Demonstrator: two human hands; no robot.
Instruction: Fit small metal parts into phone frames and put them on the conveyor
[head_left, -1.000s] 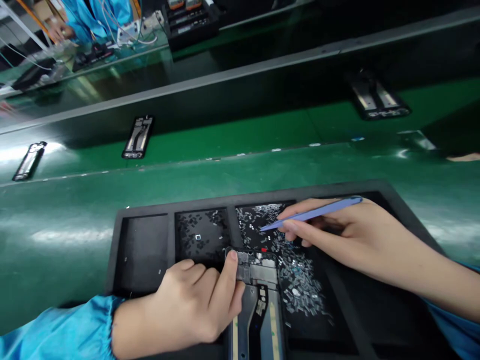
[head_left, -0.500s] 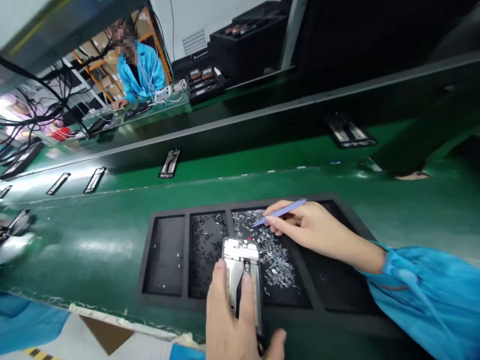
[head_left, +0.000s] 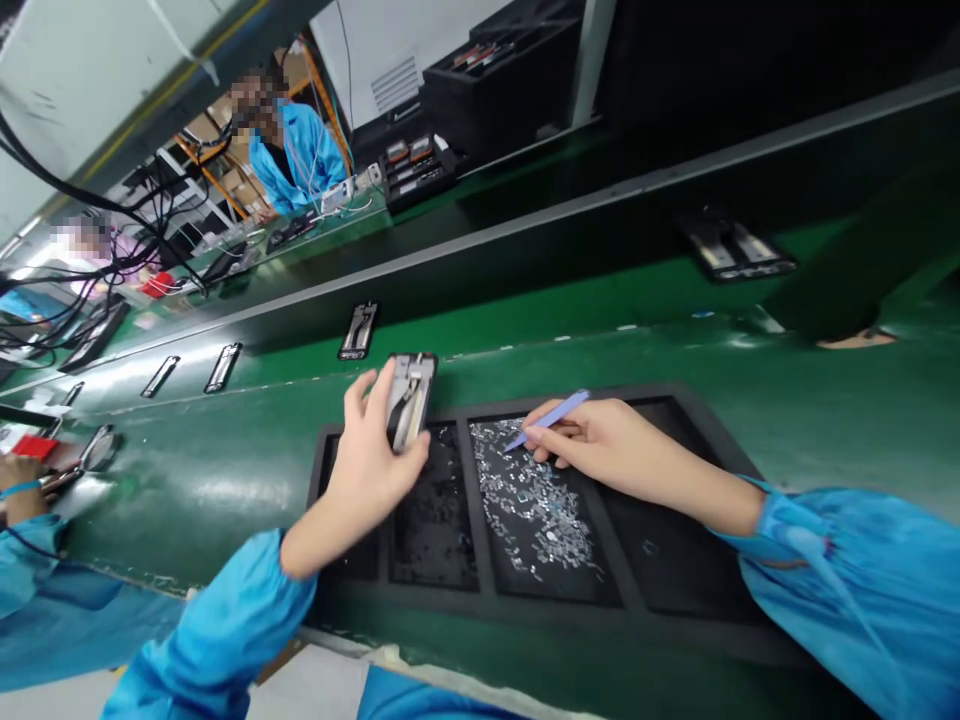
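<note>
My left hand (head_left: 367, 455) is closed around the sides of a partly assembled phone (head_left: 415, 395), its internals facing up. The phone is raised over the far left part of a black divided tray (head_left: 551, 618). A pair of purple tweezers (head_left: 553, 418) is pinched in my right hand (head_left: 611, 445). Their tip points down at many tiny shiny parts (head_left: 559, 530) scattered in one tray compartment. Whether the tip touches or grips a part cannot be made out. Dark tiny pieces (head_left: 431, 530) lie in the compartment to the left.
Several phone bodies, one near the middle (head_left: 358, 330) and one at right (head_left: 739, 245), lie along the green strip beyond the bench (head_left: 210, 480). A co-worker's hand and sleeve (head_left: 30, 560) are at the left. Another person in blue (head_left: 304, 150) sits across. Cables (head_left: 161, 225) hang upper left.
My left hand has carried the phone from the tray's near middle leftward and away from me. My right hand stays over the shiny parts with the tweezers. The view has shifted slightly.
</note>
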